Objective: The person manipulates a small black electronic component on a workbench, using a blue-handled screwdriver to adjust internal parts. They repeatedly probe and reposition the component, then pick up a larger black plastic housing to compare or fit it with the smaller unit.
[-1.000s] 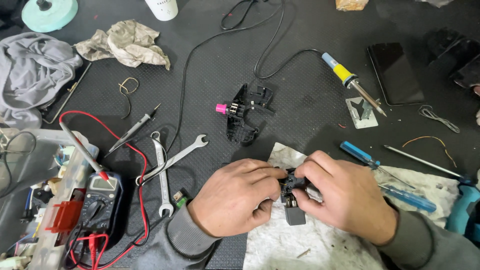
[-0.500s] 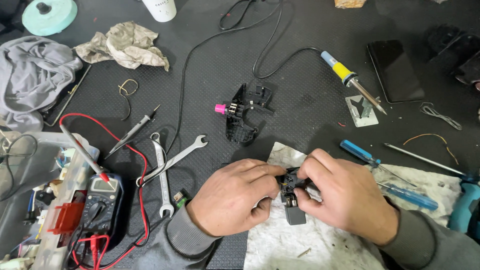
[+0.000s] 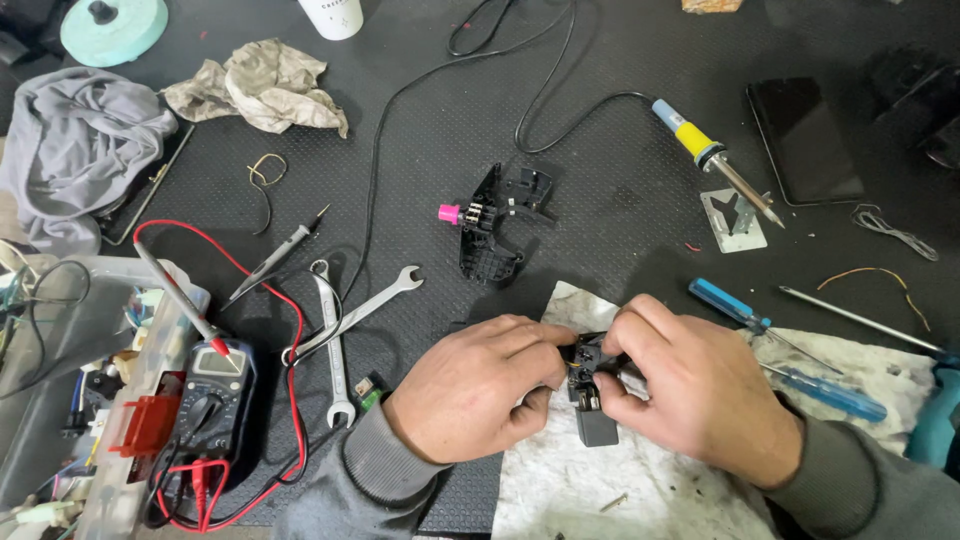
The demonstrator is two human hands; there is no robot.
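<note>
- A blue-cased digital multimeter with red and black leads (image 3: 212, 405) is seen at the far left of the black, stipple-textured rubber worktop (image 3: 600, 200), with a clear plastic parts tray (image 3: 120, 400) just beside it.
- Two bright steel open-ended spanners (image 3: 340, 330) lie crossed near the meter; their smooth metal contrasts with the matt mat.
- The left hand (image 3: 480, 385) is curled in from the left, its grip pressed together on the left side of the small black plastic switch part (image 3: 590, 375).
- That part is held just above a stained white cloth (image 3: 570, 480), between both hands near the lower middle of the view; a squarish grey block (image 3: 596, 425) hangs at its lower end, and finer detail is hidden by the fingers.
- The right hand (image 3: 690, 395) is closed from the right, its grip pinching the same part at top and bottom.
- The step is judged best done with the part kept low over the cloth, so that anything loosened is caught, and with light, even pressure, since thin moulded plastic is likely to snap if twisted.
- Farther back, a black ribbed plastic housing with a pink knob (image 3: 495, 220) lies well apart from the hands.
- To the right, a soldering iron with a blue and yellow handle (image 3: 700, 150) rests on the mat, and two blue-handled screwdrivers (image 3: 790, 350) lie near the right hand.
</note>
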